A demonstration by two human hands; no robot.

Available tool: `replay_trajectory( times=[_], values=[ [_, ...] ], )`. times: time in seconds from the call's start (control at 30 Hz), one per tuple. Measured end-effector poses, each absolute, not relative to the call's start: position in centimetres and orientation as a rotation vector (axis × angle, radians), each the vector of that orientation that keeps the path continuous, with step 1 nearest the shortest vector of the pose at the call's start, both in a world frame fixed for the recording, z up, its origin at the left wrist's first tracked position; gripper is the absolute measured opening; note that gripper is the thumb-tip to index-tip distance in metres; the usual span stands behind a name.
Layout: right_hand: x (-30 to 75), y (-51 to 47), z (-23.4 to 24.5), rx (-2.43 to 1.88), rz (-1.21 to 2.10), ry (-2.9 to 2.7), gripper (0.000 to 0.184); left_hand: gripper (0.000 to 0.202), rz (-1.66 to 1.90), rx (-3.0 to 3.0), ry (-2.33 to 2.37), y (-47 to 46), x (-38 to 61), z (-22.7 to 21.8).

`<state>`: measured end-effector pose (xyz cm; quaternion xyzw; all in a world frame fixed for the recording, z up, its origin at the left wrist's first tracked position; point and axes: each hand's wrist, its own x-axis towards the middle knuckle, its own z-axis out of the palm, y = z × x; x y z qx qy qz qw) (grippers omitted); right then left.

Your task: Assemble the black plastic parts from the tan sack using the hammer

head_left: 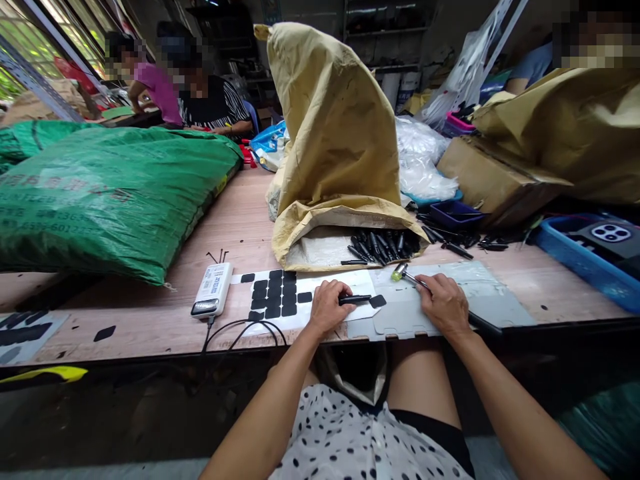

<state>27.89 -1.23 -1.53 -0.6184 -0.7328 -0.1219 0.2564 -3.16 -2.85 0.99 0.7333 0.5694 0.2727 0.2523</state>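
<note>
My left hand (327,308) is closed on a slim black plastic stick (356,299) that points right over a white sheet (310,288) of black adhesive pads (274,293). One loose black pad (377,301) lies at the stick's tip. My right hand (444,305) grips a thin metal tool (406,275) with a yellow-green tip, resting on a grey backing sheet (480,293). A tan paper sack (340,153) lies open just behind, spilling several black sticks (383,245).
A white power bank (213,289) with a black cable sits left of the pads. A large green woven sack (110,193) fills the left. Blue trays (585,257), a cardboard box (493,180) and plastic bags stand right. Two people sit at the far left.
</note>
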Motion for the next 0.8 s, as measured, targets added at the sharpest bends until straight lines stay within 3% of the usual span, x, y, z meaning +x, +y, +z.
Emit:
replay_trajectory(
  times=[0.33,0.53,0.67,0.8],
  values=[
    [27.6,-1.3,-1.9,-1.732,-0.343,-1.953,0.023,0.017,0.753,2.003,1.545,-2.7,-3.2,0.8],
    [27.2,-1.4,-1.4,-1.756,-0.315,-1.954,0.023,0.018,0.788,2.119,1.308,-5.4,-3.4,3.3],
    [27.1,-1.4,-1.3,-1.77,-0.307,-1.951,0.023,0.019,0.544,2.108,0.98,-10.8,-2.8,4.0],
    [27.1,-1.4,-1.4,-1.771,-0.302,-1.943,0.022,0.021,0.247,2.04,1.111,-14.4,-1.4,-0.3]
  ],
)
